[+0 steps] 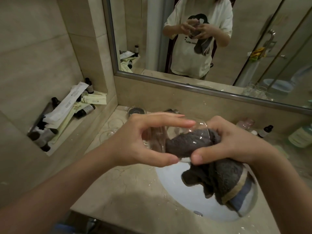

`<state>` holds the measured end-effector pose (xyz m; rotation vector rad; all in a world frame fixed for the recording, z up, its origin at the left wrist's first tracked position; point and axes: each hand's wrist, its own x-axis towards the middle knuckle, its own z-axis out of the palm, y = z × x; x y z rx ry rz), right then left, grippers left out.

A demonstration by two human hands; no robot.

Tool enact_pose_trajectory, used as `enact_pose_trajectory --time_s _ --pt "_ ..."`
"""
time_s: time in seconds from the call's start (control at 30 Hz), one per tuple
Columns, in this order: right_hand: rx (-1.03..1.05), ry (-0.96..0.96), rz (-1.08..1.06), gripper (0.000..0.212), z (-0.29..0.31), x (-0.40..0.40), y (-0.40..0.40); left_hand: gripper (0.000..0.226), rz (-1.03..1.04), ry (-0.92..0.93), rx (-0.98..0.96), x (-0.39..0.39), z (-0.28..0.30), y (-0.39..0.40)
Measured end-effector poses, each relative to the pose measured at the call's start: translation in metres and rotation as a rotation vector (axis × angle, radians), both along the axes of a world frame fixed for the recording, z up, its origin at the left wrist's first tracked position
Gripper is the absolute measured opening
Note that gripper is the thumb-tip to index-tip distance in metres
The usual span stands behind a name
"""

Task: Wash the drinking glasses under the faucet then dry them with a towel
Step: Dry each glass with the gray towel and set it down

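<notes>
Grey terry towel (184, 142) fills the mouth of a clear drinking glass (170, 135) held on its side above the white sink (170, 181). The left hand (133, 141) cradles the glass's base end, thumb curled beneath and fingers laid long over the top of the wall. The right hand (236, 142) pinches the bunched towel at the rim, thumb pressed against the cloth where it enters the glass, while the rest of the towel hangs in a loose fold over the basin.

Drying appears to be under way on this glass. To do it well, the left hand would best turn the glass while the right keeps the wad pressed against the inner wall and works it toward the base, where water tends to collect. A light, steady hold suits wet glass, and staying over the basin limits the damage of a slip.

More glasses (111, 129) wait on the wet stone counter (128, 191) to the left, just behind the hands. Dark toiletry bottles (42, 137) and sachets crowd a wall niche, and the mirror (202, 48) reflects the person at work.
</notes>
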<state>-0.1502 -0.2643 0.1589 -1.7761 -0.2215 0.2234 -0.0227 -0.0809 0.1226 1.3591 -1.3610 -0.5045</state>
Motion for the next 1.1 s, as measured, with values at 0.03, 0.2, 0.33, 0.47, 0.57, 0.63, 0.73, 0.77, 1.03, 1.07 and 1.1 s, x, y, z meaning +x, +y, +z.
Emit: enact_pose_trajectory --time_s 0.03,0.2,0.33,0.47,0.57,0.63,0.73,0.77,1.03,1.07,1.1 --pt "-0.017 0.042 0.044 0.007 0.003 0.000 -0.001 0.059 -0.046 0.125 0.024 -0.003 0.000 0.000" --pt "-0.053 0.083 0.067 0.011 0.004 -0.001 -0.007 0.065 -0.103 0.534 0.193 -0.005 -0.009 -0.006" --pt "0.026 -0.022 -0.107 0.005 -0.012 -0.005 -0.005 0.074 -0.042 0.287 0.110 -0.001 -0.005 -0.004" --pt "0.125 -0.073 -0.152 0.005 -0.021 -0.013 -0.004 0.059 0.057 -0.123 -0.013 -0.003 -0.006 0.002" --pt "0.079 -0.064 -0.103 0.036 -0.017 -0.016 0.002 0.049 -0.001 0.150 -0.041 -0.007 -0.005 0.003" --pt "0.004 -0.084 -0.088 0.034 -0.016 -0.018 0.006 0.045 -0.046 0.357 0.008 -0.007 -0.004 0.003" --pt "-0.003 -0.084 -0.128 0.029 -0.021 -0.020 0.007 0.042 -0.033 0.423 0.081 -0.008 -0.008 0.004" --pt "0.019 -0.084 -0.147 0.023 -0.025 -0.020 0.008 0.043 -0.021 0.365 0.073 -0.010 -0.008 0.006" --pt "0.153 -0.083 -0.216 0.009 -0.034 -0.032 0.018 0.052 0.042 -0.148 -0.067 -0.012 -0.009 0.007" --pt "0.133 -0.091 -0.189 0.013 -0.032 -0.034 0.019 0.050 0.002 0.041 -0.029 -0.013 -0.007 0.007" --pt "0.110 -0.083 -0.172 0.018 -0.030 -0.034 0.020 0.048 -0.034 0.216 0.020 -0.014 -0.008 0.006"
